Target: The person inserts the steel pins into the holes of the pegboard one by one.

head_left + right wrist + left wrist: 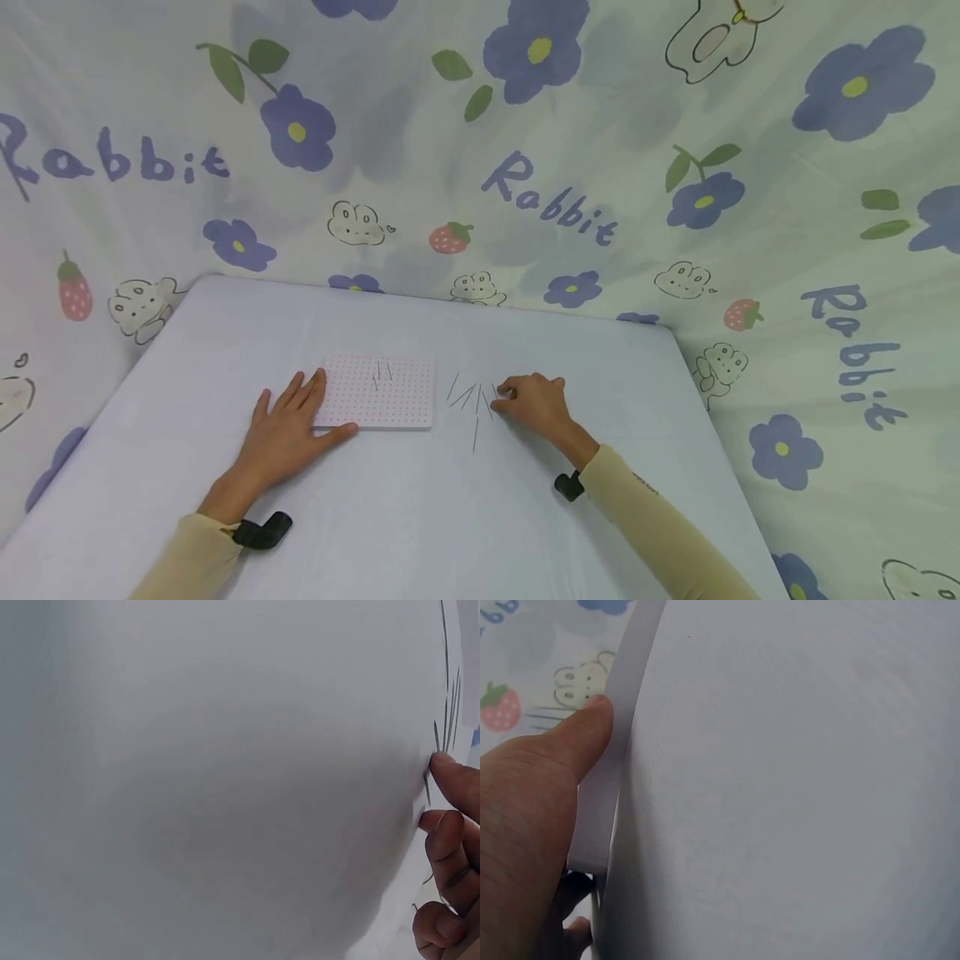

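Observation:
A white board [375,408] with a grid of small dots lies flat on the table. My left hand [285,437] rests at its left side, fingers spread along the edge and thumb against the front edge. Several thin, dark, needle-like pins [477,433] lie loosely fanned out right of the board. Three similar pins [379,369] show on the board's upper part. My right hand [536,407] is at the right end of the loose pins, thumb and index finger apart. Between those fingertips a short length of pin [427,790] shows in the right wrist view.
A white-covered table [420,517] extends around the board, its far edge meeting a fabric backdrop [420,167] with flowers and rabbits. Each wrist carries a black camera, one on the left wrist [262,531] and one on the right wrist [569,486].

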Demonstrator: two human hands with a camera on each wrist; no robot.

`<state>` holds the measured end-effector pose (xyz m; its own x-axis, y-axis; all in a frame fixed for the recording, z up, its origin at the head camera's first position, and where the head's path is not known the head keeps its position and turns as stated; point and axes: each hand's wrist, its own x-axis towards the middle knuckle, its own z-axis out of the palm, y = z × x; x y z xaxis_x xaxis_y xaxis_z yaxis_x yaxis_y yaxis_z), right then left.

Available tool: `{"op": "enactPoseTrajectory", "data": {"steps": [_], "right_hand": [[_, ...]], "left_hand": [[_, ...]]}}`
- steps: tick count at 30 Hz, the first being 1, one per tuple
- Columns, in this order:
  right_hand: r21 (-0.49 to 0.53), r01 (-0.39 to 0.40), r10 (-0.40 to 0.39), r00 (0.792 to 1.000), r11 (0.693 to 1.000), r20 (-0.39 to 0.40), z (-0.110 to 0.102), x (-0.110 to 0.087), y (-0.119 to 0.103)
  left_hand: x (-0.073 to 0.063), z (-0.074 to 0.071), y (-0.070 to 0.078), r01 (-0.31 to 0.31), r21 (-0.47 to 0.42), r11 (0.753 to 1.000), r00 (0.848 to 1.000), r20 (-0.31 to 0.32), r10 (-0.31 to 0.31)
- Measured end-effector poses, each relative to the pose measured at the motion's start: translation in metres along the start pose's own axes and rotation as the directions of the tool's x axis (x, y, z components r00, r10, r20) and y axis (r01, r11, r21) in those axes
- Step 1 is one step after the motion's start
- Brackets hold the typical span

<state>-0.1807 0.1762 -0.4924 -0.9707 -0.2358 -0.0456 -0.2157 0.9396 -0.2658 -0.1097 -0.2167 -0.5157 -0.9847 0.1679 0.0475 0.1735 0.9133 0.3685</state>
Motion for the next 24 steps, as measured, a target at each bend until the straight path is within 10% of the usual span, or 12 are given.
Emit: {"op": "enactPoseTrajectory", "data": {"steps": [24], "right_hand": [[-0.074,0.044,-0.047,0.998,0.996,-0.046,-0.0013,0.0051,-0.0007]], "left_hand": [[0.0007,0.0008,0.0028,-0.010,0.012,1.000,1.000,-0.020,0.010]]}}
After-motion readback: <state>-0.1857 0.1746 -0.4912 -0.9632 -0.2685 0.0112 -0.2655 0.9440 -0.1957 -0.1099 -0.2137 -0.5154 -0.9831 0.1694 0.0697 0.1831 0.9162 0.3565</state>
